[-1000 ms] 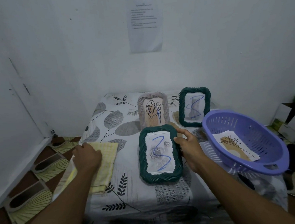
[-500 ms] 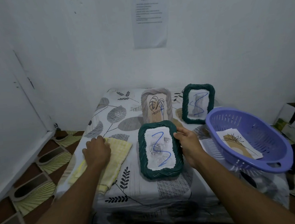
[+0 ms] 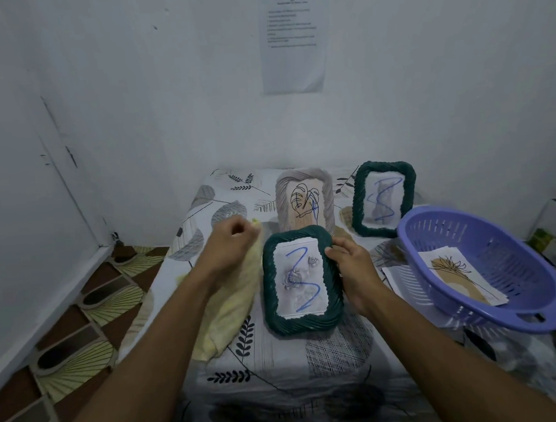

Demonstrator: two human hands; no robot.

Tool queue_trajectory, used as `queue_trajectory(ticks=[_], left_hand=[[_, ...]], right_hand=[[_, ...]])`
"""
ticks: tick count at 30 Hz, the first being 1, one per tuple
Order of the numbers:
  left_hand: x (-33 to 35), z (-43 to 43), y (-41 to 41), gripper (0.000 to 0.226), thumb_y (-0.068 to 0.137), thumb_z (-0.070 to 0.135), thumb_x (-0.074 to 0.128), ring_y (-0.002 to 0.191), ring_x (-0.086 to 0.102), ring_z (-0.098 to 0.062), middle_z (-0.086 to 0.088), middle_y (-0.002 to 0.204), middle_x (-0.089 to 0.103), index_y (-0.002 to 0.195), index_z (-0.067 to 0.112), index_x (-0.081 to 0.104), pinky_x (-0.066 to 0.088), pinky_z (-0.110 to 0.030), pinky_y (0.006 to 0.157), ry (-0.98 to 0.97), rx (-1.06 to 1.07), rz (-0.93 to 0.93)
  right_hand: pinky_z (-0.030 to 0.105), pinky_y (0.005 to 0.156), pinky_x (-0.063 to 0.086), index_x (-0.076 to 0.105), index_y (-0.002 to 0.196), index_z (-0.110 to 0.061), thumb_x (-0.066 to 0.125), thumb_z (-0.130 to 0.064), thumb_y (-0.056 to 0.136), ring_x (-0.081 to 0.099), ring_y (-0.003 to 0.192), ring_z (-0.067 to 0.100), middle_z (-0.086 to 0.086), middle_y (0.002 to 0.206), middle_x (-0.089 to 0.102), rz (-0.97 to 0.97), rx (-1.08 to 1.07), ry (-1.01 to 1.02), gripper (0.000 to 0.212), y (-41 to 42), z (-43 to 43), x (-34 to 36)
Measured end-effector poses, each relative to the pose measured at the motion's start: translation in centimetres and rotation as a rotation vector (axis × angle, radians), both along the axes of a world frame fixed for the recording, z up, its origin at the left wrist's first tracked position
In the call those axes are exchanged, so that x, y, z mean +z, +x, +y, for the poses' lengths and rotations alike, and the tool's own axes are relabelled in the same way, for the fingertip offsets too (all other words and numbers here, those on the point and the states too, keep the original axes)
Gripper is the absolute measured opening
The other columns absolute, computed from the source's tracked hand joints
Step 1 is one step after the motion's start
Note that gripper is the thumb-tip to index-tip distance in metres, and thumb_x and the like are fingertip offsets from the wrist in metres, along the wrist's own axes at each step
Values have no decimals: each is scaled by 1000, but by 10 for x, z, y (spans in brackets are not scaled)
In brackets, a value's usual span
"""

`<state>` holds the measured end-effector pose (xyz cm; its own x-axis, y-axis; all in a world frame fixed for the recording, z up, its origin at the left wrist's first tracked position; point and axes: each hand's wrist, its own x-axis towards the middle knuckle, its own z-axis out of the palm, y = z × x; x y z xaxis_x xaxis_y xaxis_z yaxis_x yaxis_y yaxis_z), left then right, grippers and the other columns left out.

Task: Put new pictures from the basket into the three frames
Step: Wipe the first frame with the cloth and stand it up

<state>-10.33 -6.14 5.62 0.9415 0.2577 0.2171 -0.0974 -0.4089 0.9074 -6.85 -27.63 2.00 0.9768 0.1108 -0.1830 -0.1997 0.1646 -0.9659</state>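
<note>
- The table fills the middle of my view, under a leaf-print cloth, set against a white wall.
- The basket sits on the table's right edge, tilted, with a picture of a brown plant lying inside it.
- A yellow cloth lies left of centre, rumpled, under my left forearm.
- The near frame, dark green, lies flat in front of me and shows a grey print with a blue scribble.
- The far green frame stands at the back right, just beside the basket, also scribbled in blue.
- The grey frame stands at the back centre with a leaf drawing.
- My right hand grips the near frame by its right edge, fingers curled over the rim.
- My left hand is clenched, pinching a corner of the yellow cloth and lifting it off the table.
</note>
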Motion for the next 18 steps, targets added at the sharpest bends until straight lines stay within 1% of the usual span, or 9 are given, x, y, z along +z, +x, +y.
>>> queue_trajectory(ticks=[1,3,5,7,8,10,12,15,18], left_hand=[[3,-14,-3,18,93,22,59,62,48,-4,4,72,56,78,11,57,39,-16,60,14,-65,-31],[-5,-38,-5,18,92,24,60,74,58,-7,3,81,64,81,10,63,46,-21,72,112,-214,-45],[-22,-52,-6,23,92,26,55,91,63,-15,-2,98,70,92,9,70,48,-29,84,337,-328,-86],[-37,-57,-5,32,91,21,48,110,58,-21,-6,119,67,107,6,71,40,-26,97,591,-385,-168],[-42,-56,-3,33,90,16,48,117,55,-24,-7,127,63,113,6,70,36,-27,101,678,-399,-198],[-42,-54,2,38,87,4,51,125,48,-29,-6,138,55,123,9,65,31,-32,106,764,-430,-218],[-33,-50,10,46,87,-3,52,128,44,-27,-2,144,48,129,14,61,31,-34,106,826,-467,-200],[-18,-46,20,46,89,7,57,129,41,-24,2,149,42,133,19,57,32,-34,106,904,-525,-190],[-26,-47,19,53,85,21,63,130,39,-26,-2,152,37,136,18,52,30,-35,108,967,-581,-214]], right_hand=[[26,56,52,61,118,-10,52,-6,97,66,69,19,8,89,71,0,-2,1,23,-1,1,0],[30,62,54,62,118,-8,52,-6,96,68,75,24,15,97,73,0,-6,19,24,-3,3,0],[38,74,57,65,116,-7,49,-6,97,68,84,30,20,103,72,0,-7,44,24,-3,1,-1],[46,86,56,67,112,-7,48,-6,97,68,92,36,20,105,72,17,-26,55,24,-3,-5,-2],[49,89,55,68,111,-8,49,-6,97,68,95,37,18,103,73,23,-40,52,24,-2,-10,-2],[49,89,55,69,107,-8,49,-6,97,69,95,36,16,100,74,22,-48,41,23,-2,-18,-3],[47,87,55,69,108,-7,48,-5,97,69,91,34,16,99,74,2,-20,41,23,-3,-23,0],[40,78,58,68,106,-5,47,-4,98,70,85,30,16,98,74,-30,5,66,23,-2,-27,4],[34,70,59,69,104,-9,45,-3,98,71,80,25,11,94,75,-38,-1,89,25,0,-32,6]])
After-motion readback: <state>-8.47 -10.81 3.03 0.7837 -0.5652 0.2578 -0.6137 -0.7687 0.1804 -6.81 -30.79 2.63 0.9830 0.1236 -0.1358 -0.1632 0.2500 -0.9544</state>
